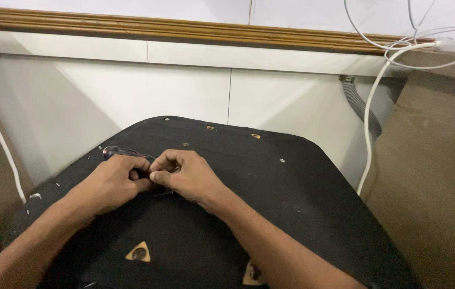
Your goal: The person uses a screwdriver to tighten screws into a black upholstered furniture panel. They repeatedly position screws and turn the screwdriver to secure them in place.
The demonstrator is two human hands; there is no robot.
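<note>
A black fabric-covered panel lies flat before me, like the underside of a seat. My left hand grips a dark-handled tool whose shiny end sticks out past my knuckles to the upper left. My right hand meets it fingertip to fingertip and pinches something small at the tool's tip; that part is hidden by my fingers. Both hands rest on the black fabric near its middle.
Small metal fasteners dot the panel's far edge, and two triangular cut-outs show bolts near me. Behind stand white wall tiles, a wooden ledge, a grey corrugated hose and white cables. Brown board lies at the right.
</note>
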